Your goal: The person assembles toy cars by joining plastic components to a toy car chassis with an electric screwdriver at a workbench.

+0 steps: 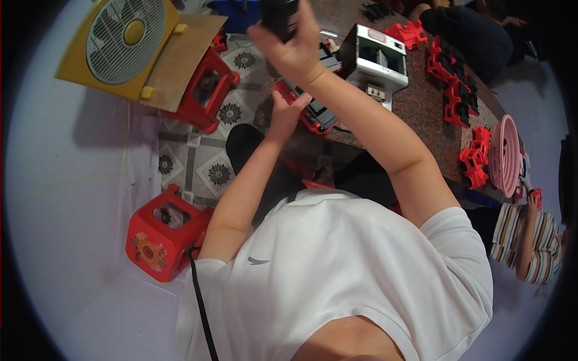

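Observation:
My right hand (295, 51) is raised above the table edge, its fingers wrapped round a thick black, roughly cylindrical object (279, 18). The top of that object runs out of the picture, and its kind is too dark to tell. Lower and a little to the left, my left hand (286, 114) grips the near left side of a red-framed part with grey and black pieces inside (322, 122). This part lies at the table's edge, partly covered by my right hand and forearm. Just right of it stands a white box-shaped machine (386, 78) with an open front.
Red and black plastic parts (457, 102) line the speckled table (418, 114), with a pink basket (509, 156) beyond. Two people sit at the right, one in a striped shirt (530, 243). A yellow fan (114, 45) and red stools (162, 234) stand on my left.

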Demonstrator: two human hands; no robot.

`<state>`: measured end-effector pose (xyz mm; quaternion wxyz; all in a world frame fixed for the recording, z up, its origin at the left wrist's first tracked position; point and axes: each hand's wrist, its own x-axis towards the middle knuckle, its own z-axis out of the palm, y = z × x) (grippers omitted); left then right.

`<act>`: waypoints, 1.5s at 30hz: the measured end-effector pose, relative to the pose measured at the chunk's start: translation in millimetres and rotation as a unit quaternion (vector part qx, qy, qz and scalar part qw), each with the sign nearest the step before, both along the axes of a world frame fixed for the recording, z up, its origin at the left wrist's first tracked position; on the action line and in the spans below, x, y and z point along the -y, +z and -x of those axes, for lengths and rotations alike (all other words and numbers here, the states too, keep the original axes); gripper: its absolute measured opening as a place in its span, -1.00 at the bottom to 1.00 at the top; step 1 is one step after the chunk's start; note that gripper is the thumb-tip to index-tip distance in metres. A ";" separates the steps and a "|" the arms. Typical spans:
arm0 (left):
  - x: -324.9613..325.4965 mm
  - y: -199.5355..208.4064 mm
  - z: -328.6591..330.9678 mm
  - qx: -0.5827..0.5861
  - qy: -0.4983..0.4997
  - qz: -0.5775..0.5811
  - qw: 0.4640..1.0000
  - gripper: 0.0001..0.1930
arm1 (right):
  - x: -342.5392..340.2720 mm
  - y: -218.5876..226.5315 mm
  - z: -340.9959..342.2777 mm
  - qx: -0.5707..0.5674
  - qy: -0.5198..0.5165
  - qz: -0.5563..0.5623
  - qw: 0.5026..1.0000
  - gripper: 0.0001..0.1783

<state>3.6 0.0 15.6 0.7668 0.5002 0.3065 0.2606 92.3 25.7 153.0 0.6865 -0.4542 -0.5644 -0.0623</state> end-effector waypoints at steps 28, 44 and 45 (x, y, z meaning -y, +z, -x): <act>-74.3 40.3 3.0 -0.076 -0.332 -0.207 0.917 -0.04 | 255.6 -58.7 -47.6 -0.299 -0.134 0.159 0.931 -0.51; 344.7 160.4 -170.0 0.067 -0.736 -0.360 0.570 0.03 | 282.6 -133.4 -18.6 -0.279 0.063 0.074 0.955 -0.43; 376.1 141.5 -177.8 0.070 -0.761 -0.382 0.520 0.04 | 276.8 -153.9 -12.6 -0.365 0.076 0.073 0.925 -0.52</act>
